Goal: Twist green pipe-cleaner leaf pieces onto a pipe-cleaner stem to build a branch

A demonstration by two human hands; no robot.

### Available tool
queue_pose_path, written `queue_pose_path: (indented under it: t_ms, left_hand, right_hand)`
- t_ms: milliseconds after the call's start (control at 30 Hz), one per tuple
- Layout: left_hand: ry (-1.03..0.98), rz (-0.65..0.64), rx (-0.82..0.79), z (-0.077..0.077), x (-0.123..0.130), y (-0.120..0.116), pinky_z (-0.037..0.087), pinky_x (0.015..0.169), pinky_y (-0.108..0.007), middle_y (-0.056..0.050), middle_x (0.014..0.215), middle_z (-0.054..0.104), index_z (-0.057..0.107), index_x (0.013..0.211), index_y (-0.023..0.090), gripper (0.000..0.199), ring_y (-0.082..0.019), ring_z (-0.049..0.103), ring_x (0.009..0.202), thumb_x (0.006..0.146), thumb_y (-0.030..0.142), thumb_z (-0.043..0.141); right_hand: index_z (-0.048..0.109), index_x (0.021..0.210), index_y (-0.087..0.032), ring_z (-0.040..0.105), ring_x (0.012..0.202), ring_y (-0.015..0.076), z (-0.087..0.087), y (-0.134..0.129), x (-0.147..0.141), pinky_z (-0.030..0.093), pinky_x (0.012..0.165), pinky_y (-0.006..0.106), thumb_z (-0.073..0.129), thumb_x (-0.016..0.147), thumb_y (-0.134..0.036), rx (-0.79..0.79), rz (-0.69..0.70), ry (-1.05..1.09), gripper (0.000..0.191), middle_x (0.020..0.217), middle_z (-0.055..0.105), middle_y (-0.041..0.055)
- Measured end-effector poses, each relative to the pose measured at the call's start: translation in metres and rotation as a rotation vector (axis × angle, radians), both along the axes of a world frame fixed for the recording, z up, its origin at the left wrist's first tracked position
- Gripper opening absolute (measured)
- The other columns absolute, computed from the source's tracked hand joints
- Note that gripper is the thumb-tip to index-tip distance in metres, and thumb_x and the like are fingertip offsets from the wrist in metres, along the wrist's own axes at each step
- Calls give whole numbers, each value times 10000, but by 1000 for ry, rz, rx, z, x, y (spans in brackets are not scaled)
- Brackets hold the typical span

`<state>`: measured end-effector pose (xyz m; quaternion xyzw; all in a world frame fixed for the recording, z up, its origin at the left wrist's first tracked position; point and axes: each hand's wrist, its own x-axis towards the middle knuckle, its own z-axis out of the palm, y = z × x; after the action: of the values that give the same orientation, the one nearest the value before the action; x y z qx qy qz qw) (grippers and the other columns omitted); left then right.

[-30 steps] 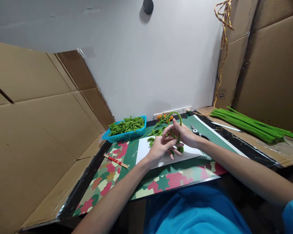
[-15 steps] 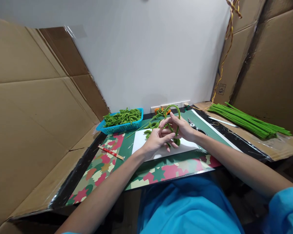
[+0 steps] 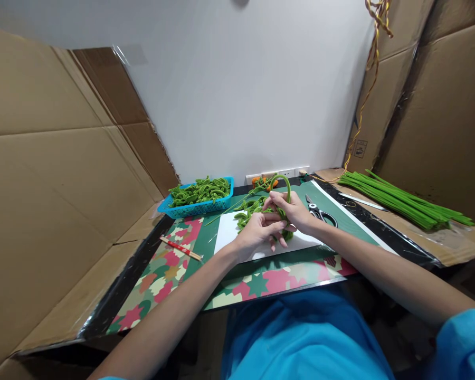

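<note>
A fuzzy green stem (image 3: 288, 184) is bent into a loop that rises above my fingers. My right hand (image 3: 295, 212) pinches it from the right. My left hand (image 3: 259, 232) is closed on its lower part, close beside the right hand; the exact fingertip contact is partly hidden. Beneath and behind my hands, several bent green pieces (image 3: 243, 219) lie on a white sheet (image 3: 225, 232). An orange and green fuzzy item (image 3: 260, 182) rests at the back of the mat.
At the back left stands a blue basket (image 3: 182, 211) full of green pieces. Scissors (image 3: 320, 214) lie right of my hands. Wrapped chopsticks (image 3: 181, 248) are at left. A bundle of green stems (image 3: 404, 200) and a white strip (image 3: 362, 201) lie at right. Cardboard walls flank the table.
The green loop has become smaller and leans more to the right. My right hand has moved slightly down, closer to my left hand. The view has shifted a little.
</note>
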<state>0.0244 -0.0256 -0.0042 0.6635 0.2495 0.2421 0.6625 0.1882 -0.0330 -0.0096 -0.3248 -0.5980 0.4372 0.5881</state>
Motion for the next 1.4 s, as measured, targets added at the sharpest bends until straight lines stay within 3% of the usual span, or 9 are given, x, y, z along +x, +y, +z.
queue_pose_path:
  t_ms: [100,233,367,567,633,833,967,1200,1400]
  left_hand:
    - [-9,9,10,0,1,0,485,412,-195,-196,1086,782,750,1011,64,493,-141,716,603,810,503,847]
    - [9,11,43,3,1,-3,472,416,-193,-193,1048,789,756,1012,54,505,-136,706,582,785,491,871]
    - [31,5,47,3,-1,-3,474,420,-209,-190,1032,794,747,995,62,532,-147,707,560,759,519,885]
    - [72,-42,11,3,-5,-4,469,439,-209,-196,1092,793,732,962,84,513,-134,707,575,781,546,862]
    - [71,-65,15,3,-5,-6,448,430,-209,-195,1073,796,733,942,80,494,-120,683,546,787,531,862]
    - [60,-148,-40,6,-9,-8,407,416,-198,-187,1026,802,698,883,91,411,-105,664,504,814,462,861]
    - [61,-186,-118,8,-12,-6,386,406,-179,-155,962,807,677,906,101,407,-94,651,473,799,436,881]
    - [43,-339,-186,6,-15,-4,449,378,-194,-111,813,793,654,919,109,422,-119,635,412,780,422,900]
    - [-15,-278,-203,4,-14,-4,424,336,-178,-84,801,789,643,919,120,453,-96,593,366,749,434,920]
  right_hand:
    - [731,823,-167,391,428,73,-1,1,1,241,357,211,679,919,-651,62,-57,-85,495,578,526,-29]
    - [727,786,-162,552,602,121,-1,3,2,397,504,228,726,897,-611,144,-66,-128,462,695,631,14]
    - [755,846,-178,506,569,121,-1,3,2,363,497,243,717,890,-645,72,-2,-151,471,668,602,-2]
    - [778,808,-184,575,762,176,5,1,4,465,669,286,386,929,-867,-77,161,165,796,852,667,73]
    - [780,811,-193,576,800,186,7,2,7,469,707,294,352,943,-862,-108,204,273,806,908,683,82]
    - [777,798,-201,567,787,182,7,6,15,458,736,315,456,1009,-676,-129,189,431,611,957,712,73]
    - [804,890,-184,603,810,180,10,4,17,483,758,321,552,1000,-548,-148,246,430,457,989,736,75]
    - [813,1070,-165,725,952,216,12,2,13,550,912,368,696,939,-599,-62,368,323,468,1083,790,121]
    - [794,1132,-180,754,970,233,13,2,16,584,927,407,626,955,-673,-85,315,315,551,1170,788,141]
